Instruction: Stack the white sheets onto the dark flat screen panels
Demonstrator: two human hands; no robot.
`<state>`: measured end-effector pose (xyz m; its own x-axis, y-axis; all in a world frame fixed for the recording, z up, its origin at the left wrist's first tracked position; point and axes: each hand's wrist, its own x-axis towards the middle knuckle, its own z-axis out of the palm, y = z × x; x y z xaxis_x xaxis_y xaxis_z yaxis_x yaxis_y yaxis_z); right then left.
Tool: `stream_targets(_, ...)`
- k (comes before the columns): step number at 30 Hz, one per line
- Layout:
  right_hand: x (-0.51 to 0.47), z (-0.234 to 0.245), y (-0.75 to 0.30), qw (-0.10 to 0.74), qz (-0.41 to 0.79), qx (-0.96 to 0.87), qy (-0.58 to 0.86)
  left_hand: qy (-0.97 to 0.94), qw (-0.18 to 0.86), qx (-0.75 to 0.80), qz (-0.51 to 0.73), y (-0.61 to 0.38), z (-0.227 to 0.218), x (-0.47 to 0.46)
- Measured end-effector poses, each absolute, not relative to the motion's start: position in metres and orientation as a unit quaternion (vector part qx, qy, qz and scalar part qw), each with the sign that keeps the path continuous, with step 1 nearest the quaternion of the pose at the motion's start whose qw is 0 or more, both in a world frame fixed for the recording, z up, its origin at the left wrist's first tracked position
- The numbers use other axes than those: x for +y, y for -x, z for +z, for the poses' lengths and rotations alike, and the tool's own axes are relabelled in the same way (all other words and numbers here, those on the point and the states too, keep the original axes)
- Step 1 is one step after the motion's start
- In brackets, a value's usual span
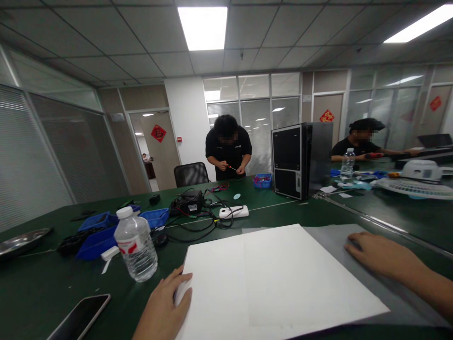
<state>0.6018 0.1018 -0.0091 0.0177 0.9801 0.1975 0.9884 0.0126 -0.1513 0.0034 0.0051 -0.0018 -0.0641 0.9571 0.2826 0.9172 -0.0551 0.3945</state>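
Observation:
A large white paper sheet (pixel 276 278) with a faint fold line lies in front of me on the green table. My left hand (pixel 166 302) grips its left edge between thumb and fingers. Under the right side of the paper is a grey sheet (pixel 329 241). Apart from the white paper, my right hand (pixel 385 257) rests on that grey sheet, palm down with its fingers slightly bent. A dark patch shows beneath those fingers; I cannot tell if it is shadow.
Near my left hand stand a water bottle (pixel 136 245) and a phone (pixel 81 318). Beyond are blue bins (pixel 95 243), a white power strip (pixel 233 212), tangled cables and a black computer tower (pixel 300 160). One person (pixel 228 146) works across the table, another (pixel 357 141) at right.

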Motion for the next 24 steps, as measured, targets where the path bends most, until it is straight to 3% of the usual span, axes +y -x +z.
stream_targets(10,0.08,0.001,-0.512,0.109,-0.042,-0.752,0.648,-0.677,0.05,0.689,0.253,-0.003,-0.002,0.005)
stream_targets(24,0.093,0.002,-0.574,0.126,-0.021,-0.716,0.686,-0.686,0.049,0.69,0.225,-0.004,-0.002,0.004)
